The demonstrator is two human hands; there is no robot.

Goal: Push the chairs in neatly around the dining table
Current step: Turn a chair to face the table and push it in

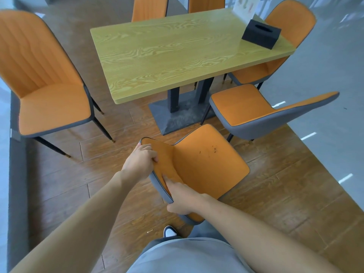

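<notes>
An orange chair with a grey back [208, 164] stands right in front of me, its seat facing the wooden dining table [177, 56]. My left hand [140, 161] grips the top edge of its backrest on the left. My right hand [182, 198] grips the same backrest lower on the right, fingers inside on the orange padding. Another orange chair [254, 111] stands turned sideways to the right of the table's near end. A third chair [45, 85] stands apart on the left, away from the table.
A black tissue box [261, 34] and a standing card [247, 6] sit at the table's far right. One chair [285, 36] is tucked in at the right, two more chairs [149, 6] behind. The table's dark base [177, 117] rests on wood flooring. My shoe [169, 231] is below.
</notes>
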